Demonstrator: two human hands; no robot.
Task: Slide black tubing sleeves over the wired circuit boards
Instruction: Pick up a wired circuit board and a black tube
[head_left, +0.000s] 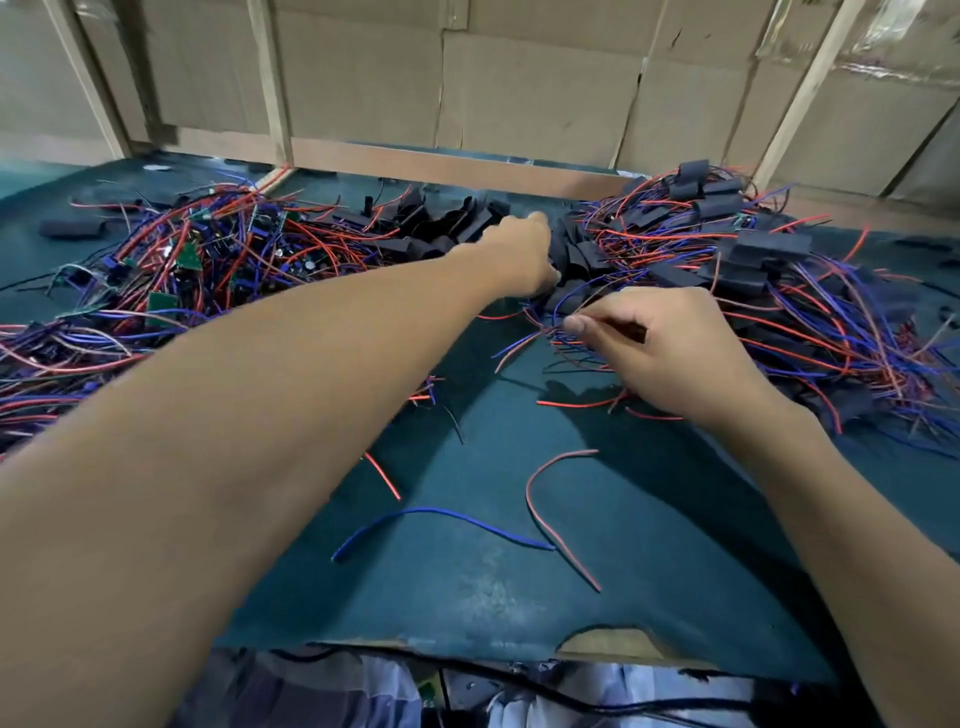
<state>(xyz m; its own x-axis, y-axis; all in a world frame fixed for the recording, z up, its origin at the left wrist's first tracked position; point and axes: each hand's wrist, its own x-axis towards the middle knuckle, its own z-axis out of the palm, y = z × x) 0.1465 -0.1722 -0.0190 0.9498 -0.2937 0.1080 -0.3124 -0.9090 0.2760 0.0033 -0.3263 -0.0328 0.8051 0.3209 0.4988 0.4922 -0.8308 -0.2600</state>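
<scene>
Head view looks down at the green table (493, 587) as the left hand (519, 254) reaches far across into the pile of black tubing sleeves (447, 226) at the far centre — picking the next sleeve looks like the step in hand, though its fingers are buried in the pile and I cannot tell how far open they are. Right hand (670, 348) has its thumb and fingers narrowly pinched on thin wires at the near edge of the sleeved boards (753, 254), far right. Next, I'd judge, comes a bare board from the unsleeved circuit boards (197, 254) heaped far left — then threading it through.
</scene>
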